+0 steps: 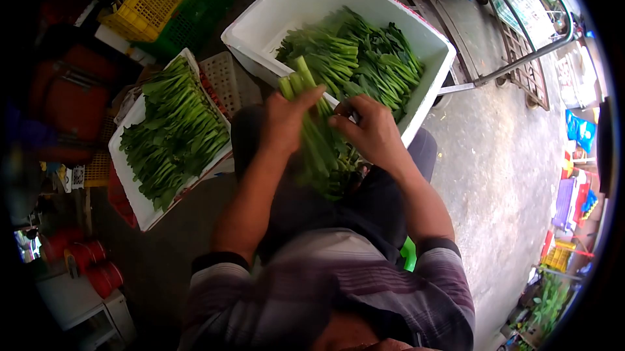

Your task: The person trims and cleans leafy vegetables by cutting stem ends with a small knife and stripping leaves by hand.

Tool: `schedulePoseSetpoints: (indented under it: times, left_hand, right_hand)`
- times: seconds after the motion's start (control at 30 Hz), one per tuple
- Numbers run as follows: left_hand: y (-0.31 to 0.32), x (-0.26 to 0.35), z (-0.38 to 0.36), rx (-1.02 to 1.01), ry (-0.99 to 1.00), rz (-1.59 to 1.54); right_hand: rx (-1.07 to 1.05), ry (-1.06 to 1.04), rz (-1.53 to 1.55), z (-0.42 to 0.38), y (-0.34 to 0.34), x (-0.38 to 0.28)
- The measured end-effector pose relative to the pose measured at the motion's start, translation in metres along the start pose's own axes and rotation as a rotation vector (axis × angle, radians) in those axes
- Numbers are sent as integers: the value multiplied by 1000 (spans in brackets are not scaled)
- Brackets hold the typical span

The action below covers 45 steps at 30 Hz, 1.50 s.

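Note:
My left hand (pixel 290 117) is wrapped round a bunch of leafy greens (pixel 316 149), thick pale stems up and leaves hanging down over my lap. Just to the right, my right hand (pixel 372 128) has its fingers curled in a pinch close to the stems. A small dark spot shows between those fingers, too small to name. Ahead of both hands stands a white foam box (pixel 270 26) with stacked leafy greens (pixel 355 58) along its near and right side. To the left, a white foam tray (pixel 124 146) bears a thick row of similar greens (pixel 179 126).
Yellow (pixel 146 13) and green crates (pixel 195 19) stand at the upper left. A metal trolley (pixel 508 68) is at the upper right, on the concrete floor (pixel 491 201). Red containers (pixel 97 266) sit lower left by a white cabinet (pixel 71 299). A perforated crate (pixel 224 81) lies between tray and box.

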<state>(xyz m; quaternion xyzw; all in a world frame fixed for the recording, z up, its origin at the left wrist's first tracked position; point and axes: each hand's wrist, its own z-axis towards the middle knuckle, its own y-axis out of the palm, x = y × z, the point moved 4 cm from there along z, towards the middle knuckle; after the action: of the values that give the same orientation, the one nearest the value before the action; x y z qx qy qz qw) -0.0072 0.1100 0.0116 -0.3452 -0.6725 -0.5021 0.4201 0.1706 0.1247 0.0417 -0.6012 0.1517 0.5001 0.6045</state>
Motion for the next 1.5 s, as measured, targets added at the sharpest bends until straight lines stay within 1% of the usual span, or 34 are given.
schedulePoseSetpoints:
  times: [0.07,0.1,0.17,0.2,0.3,0.37,0.4,0.43,0.47,0.5,0.57,0.6,0.7,0.73,0.9,1.0,1.1,1.13,1.23,1.37,1.4,1.5]
  left_hand:
    - [-6,-5,-2,-40,-37,49]
    - [-9,-6,-2,-45,-25,60]
    - [-16,-11,-3,-56,-6,83]
    - [-19,-16,-3,-69,-34,82]
    - [-26,-23,-3,-122,-127,69]
    - [-34,-25,-4,-154,-210,49]
    - [-39,-26,-5,-141,-249,-19]
    - [-46,-28,-6,-123,-290,-88]
    - [-53,-29,-7,-102,-332,-155]
    - [-61,-31,-6,-116,-326,-238]
    - [-78,-33,-1,-150,-294,-396]
    - [-79,-32,-1,-170,-251,-384]
    - [-89,-36,2,-84,-298,-342]
    - [-91,-38,6,-97,-305,-364]
    - [-88,-43,8,-175,-307,-466]
    - [-75,-38,-1,-212,-213,-431]
    - [-60,-29,-13,-310,-167,-335]
    - [-53,-22,-20,-310,-108,-214]
    - [-38,-8,-35,-385,-62,174]
    - [-21,-7,-51,-397,-45,226]
    - [-19,-9,-54,-399,-48,258]
    - [-14,-12,-61,-415,-31,374]
  right_hand:
    - [-23,52,10,-2,5,4]
    - [-37,79,16,-1,7,3]
    - [-100,193,77,-1,-1,-1]
    - [-127,254,108,-3,-5,-1]
    - [-146,143,-76,-4,-8,9]
    - [-96,96,-104,-5,-18,17]
    - [-75,74,-113,-8,-23,19]
    - [-83,123,-158,-9,-32,15]
    - [-74,154,-137,-12,-36,16]
    - [-67,186,-119,-15,-41,19]
    - [-190,288,-65,-26,-46,21]
    - [-249,336,-39,-32,-45,22]
    - [-410,411,-44,-54,-30,23]
    - [-422,393,-86,-59,-25,25]
    - [-313,409,48,-68,-26,40]
    - [-283,371,108,-64,-29,36]
    - [-266,285,161,-60,-27,27]
    - [-256,257,180,-58,-26,24]
    - [-302,172,156,-48,-28,8]
    - [-322,102,251,-40,-31,-17]
    - [-317,64,199,-40,-30,-21]
    - [-390,50,127,-34,-29,-34]
